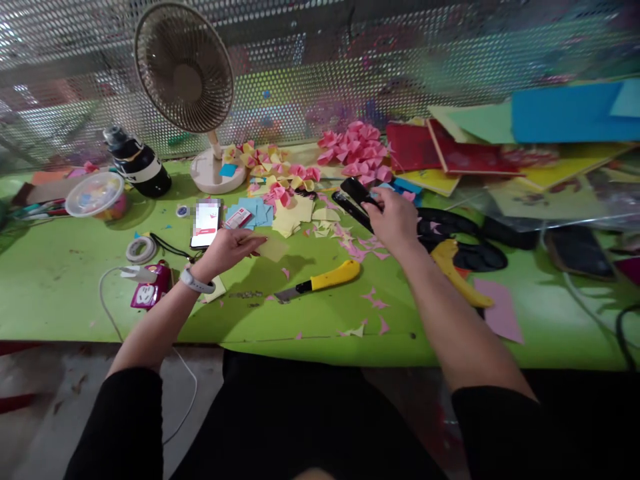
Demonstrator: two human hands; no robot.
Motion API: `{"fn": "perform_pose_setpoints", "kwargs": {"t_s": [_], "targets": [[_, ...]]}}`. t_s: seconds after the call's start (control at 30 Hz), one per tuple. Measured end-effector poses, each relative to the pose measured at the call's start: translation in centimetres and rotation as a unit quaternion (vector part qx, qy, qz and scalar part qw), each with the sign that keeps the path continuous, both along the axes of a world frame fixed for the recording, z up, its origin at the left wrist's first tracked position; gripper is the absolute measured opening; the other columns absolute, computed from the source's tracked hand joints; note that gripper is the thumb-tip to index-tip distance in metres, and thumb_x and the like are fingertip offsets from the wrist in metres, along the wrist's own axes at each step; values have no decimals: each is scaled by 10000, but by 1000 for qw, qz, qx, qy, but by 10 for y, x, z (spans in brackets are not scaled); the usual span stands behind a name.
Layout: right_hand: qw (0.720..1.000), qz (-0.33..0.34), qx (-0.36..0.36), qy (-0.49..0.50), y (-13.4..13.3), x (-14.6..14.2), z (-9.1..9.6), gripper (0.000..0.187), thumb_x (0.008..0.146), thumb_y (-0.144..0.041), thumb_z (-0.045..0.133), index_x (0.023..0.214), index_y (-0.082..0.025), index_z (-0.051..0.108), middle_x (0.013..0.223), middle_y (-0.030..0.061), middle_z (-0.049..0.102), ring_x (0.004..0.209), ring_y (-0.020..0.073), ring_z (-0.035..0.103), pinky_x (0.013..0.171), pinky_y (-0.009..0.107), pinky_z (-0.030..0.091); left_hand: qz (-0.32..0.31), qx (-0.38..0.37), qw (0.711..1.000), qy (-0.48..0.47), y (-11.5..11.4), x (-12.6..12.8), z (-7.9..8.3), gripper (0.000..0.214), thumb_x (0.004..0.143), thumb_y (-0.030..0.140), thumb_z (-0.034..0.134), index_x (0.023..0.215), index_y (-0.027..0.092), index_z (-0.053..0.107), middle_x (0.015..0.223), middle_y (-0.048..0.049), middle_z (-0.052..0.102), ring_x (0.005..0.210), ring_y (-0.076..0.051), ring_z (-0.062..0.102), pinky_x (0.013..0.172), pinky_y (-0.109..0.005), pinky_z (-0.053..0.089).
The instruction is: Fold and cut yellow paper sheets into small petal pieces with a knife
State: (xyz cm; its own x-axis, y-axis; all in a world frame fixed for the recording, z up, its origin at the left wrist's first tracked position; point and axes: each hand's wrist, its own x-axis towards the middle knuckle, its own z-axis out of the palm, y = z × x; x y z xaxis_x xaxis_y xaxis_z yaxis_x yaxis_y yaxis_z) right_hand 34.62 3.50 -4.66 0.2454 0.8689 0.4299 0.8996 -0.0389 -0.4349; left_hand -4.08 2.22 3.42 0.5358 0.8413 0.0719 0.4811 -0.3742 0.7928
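Note:
My left hand [231, 248] hovers over the green table with its fingers pinched together. A pale yellow paper piece [274, 249] extends from the fingertips, its outline faint against the green. My right hand [396, 219] is closed around a black stapler [350, 210], whose jaws gape toward the left. Below and between the hands lies a utility knife [333, 275] with a yellow handle, blade to the left. Pale yellow paper squares [290, 217] and blue paper squares [257, 211] are stacked beyond the left hand, and a small red-and-white box [238, 218] rests by the blue ones.
Folded pink paper pieces [353, 150] are heaped at the back. A fan [185, 73] and a black bottle [137, 163] stand left, near a phone [205, 223] and a tape roll [141, 249]. Yellow-handled scissors [463, 280] and coloured card sheets [560, 113] lie right.

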Motion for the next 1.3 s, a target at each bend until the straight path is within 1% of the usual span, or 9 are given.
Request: {"fn": "perform_pose_setpoints", "kwargs": {"t_s": [0.13, 0.23, 0.4, 0.5, 0.7, 0.8, 0.97, 1.17, 1.3], "targets": [[997, -33, -61, -35, -13, 1, 2, 386, 921, -270, 549, 1280, -160, 638, 1137, 201, 716, 1091, 378, 646, 938, 534, 506, 2, -161, 982, -95, 12, 24, -4, 407, 818, 506, 779, 888, 106, 748, 772, -81, 757, 652, -146, 736, 588, -218, 597], [997, -13, -40, -63, -20, -11, 15, 434, 914, -252, 564, 1331, -145, 616, 1276, 227, 647, 1229, 397, 569, 1008, 564, 470, 9, -227, 967, -116, 18, 37, -5, 385, 788, 466, 823, 864, 99, 734, 763, -85, 757, 604, -127, 715, 568, -217, 592], [965, 250, -43, -65, -33, -43, 30, 480, 932, -245, 548, 1410, -244, 592, 1413, 131, 596, 1312, 317, 541, 1116, 518, 443, -12, -301, 951, -70, 20, 45, -9, 351, 800, 448, 823, 814, 113, 721, 724, -99, 754, 578, -116, 697, 570, -222, 580], [948, 297, -86, -70, -31, -54, 26, 452, 953, -223, 491, 1384, -252, 624, 1408, 114, 621, 1337, 315, 539, 1109, 537, 464, -2, -311, 950, 0, 23, 40, -13, 370, 784, 440, 836, 678, 136, 653, 648, -98, 728, 560, -129, 688, 559, -242, 567], [952, 226, -128, -163, 5, -59, 16, 523, 900, -163, 480, 1410, -129, 591, 1391, 191, 644, 1221, 361, 612, 956, 530, 552, 63, -254, 959, 112, 36, 17, -17, 466, 770, 492, 817, 566, 185, 532, 590, -76, 689, 542, -164, 665, 557, -292, 534], [943, 226, -148, -192, 12, -59, 11, 475, 893, -98, 409, 1283, -127, 679, 1218, 199, 727, 1073, 336, 669, 849, 476, 561, 81, -145, 956, 243, 36, 9, -12, 439, 802, 509, 770, 588, 186, 564, 617, -82, 678, 634, -223, 696, 575, -306, 497], [953, 214, -124, -173, 3, -55, 6, 420, 902, -116, 438, 1218, -148, 713, 1280, 178, 704, 1127, 332, 647, 983, 537, 500, 154, 85, 886, 428, 19, 15, 3, 448, 908, 497, 649, 1109, 97, 654, 856, -168, 719, 791, -326, 707, 605, -342, 459], [934, 308, -117, -136, 6, -100, 7, 408, 984, -409, 508, 1341, -285, 662, 1354, 102, 671, 1265, 336, 596, 1057, 595, 511, 125, 131, 883, 433, 7, 36, 3, 408, 976, 508, 554, 1112, 138, 657, 773, -119, 694, 708, -259, 675, 613, -317, 447], [921, 341, -121, -145, 15, -128, 3, 375, 997, -341, 503, 1289, -210, 699, 1306, 153, 690, 1210, 335, 626, 1001, 579, 560, 127, 113, 875, 453, 7, 35, -7, 403, 977, 432, 575, 1217, 114, 627, 864, -163, 722, 772, -307, 701, 645, -350, 477]]}}
